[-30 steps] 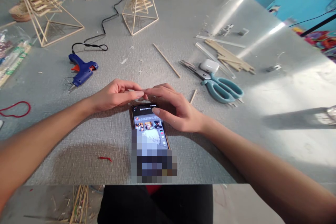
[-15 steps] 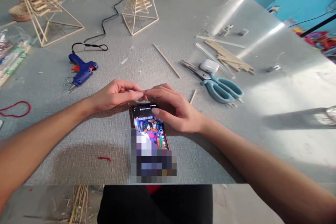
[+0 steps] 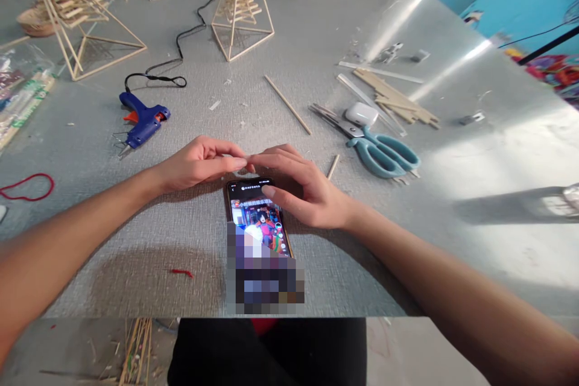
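Note:
A phone lies on the table in front of me with its screen lit; a colourful picture shows, and its lower part is blurred by large pixels. Beyond its top edge is my left hand, thumb and forefinger pinched together; whatever may be between them is too small to make out. My right hand rests with fingers stretched out, its fingertips meeting those of the left. The right thumb stands apart, over the phone's upper right edge.
Blue scissors and a white case lie right of my hands, beside wooden strips. At left is a blue glue gun with a black cord. Two stick pyramids stand behind. A thin stick lies mid-table.
The picture on the phone screen has changed. Both hands keep the same pose and place.

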Motion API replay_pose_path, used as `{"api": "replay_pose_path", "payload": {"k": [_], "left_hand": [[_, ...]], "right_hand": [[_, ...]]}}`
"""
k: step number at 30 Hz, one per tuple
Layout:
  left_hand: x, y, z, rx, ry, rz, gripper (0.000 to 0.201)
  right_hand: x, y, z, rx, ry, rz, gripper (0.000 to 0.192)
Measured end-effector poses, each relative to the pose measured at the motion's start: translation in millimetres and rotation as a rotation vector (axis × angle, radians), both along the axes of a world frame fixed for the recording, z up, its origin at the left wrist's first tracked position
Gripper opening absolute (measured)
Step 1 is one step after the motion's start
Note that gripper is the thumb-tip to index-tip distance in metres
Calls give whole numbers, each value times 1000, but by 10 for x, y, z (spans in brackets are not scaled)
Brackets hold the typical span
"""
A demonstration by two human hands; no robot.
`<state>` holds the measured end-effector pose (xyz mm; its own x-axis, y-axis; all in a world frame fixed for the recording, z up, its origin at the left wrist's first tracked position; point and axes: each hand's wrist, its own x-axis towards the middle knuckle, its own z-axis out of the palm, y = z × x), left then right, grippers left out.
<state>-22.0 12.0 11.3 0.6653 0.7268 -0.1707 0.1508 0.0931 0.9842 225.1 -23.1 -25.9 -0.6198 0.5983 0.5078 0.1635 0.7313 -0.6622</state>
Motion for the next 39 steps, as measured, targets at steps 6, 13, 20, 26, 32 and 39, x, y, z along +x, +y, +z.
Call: {"api": "replay_pose_path", "payload": {"k": [6, 13, 20, 26, 32, 39], "left_hand": [[-18, 6, -19, -19, 15, -1, 21], [-60, 24, -60, -41, -5, -19, 19], [-46, 13, -28, -39, -7, -38, 25], [-9, -7, -13, -15, -1, -5, 24], [-32, 6, -42, -30, -9, -26, 28], [-52, 21, -61, -32, -11, -35, 28]], "right_hand": [[5, 2, -20, 7, -12, -10, 45], [18, 16, -50, 24, -11, 6, 52], [20, 23, -52, 31, -17, 17, 53], [13, 12, -67, 41, -2, 6, 53], [16, 9, -59, 37, -13, 1, 54], [17, 13, -53, 40, -15, 2, 52]]}}
